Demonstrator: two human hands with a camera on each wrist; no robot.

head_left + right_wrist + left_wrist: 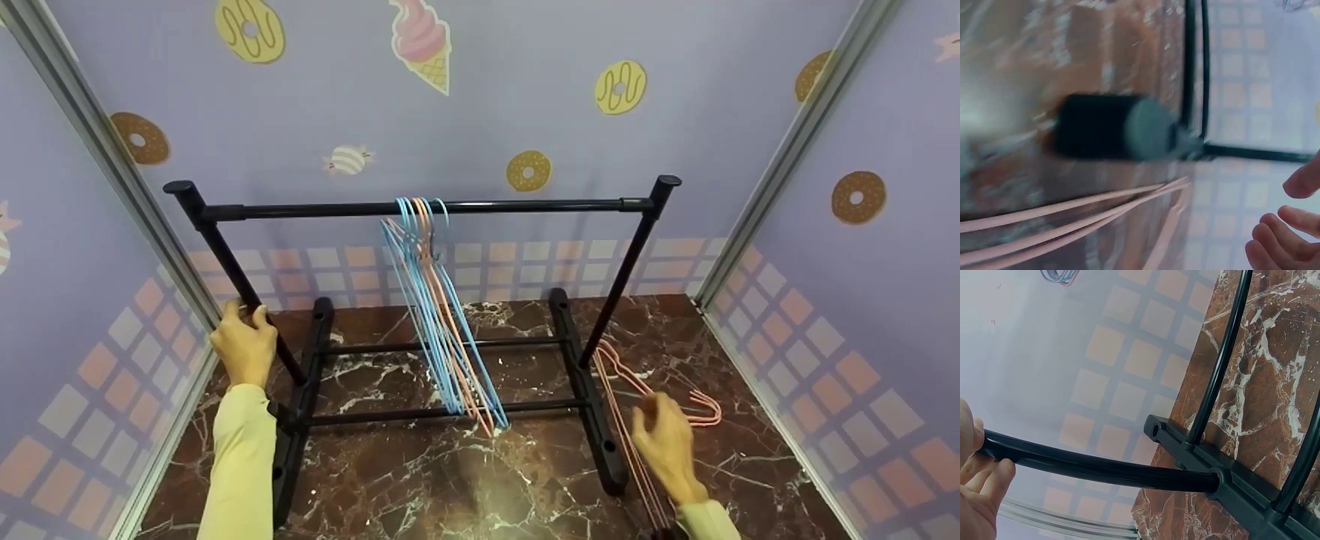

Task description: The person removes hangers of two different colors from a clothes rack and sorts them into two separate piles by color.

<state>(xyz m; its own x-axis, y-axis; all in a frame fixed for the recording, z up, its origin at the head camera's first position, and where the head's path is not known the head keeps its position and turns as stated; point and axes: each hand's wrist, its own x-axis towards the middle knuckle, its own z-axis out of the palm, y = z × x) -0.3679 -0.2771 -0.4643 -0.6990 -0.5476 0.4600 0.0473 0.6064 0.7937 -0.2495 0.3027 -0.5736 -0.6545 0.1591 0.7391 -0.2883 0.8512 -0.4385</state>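
- Clock positions per head view.
- Left hand (246,349), 8 o'clock: fingers clamped on the rack's left upright (238,270), thumb on one side, other fingers wrapped around it.
- Right hand (667,446), between 4 and 5: thumb and fingers apart, fingers loosely bent, nothing between them in the right wrist view. Contact with the wires below: can't tell.
- Pink hangers (702,421) lie at 4 o'clock, outside the rack's right foot (592,397), hooks toward 3. Right hand overlaps them in the head view.
- Black rack stands upright, top bar (322,211) running from 10 to 2.
- Blue hangers (446,367) and a few peach ones hang bunched on that bar near the clock centre, lower ends toward 6.
- Desk (420,487): brown, white-veined marble pattern, glare at 6.
- Walls (510,105): lilac, doughnut/ice-cream/sweet prints, pink-and-white squares along the bottom. Metal corner strips at 10 and 2.
- Pale yellow sleeves on both arms.
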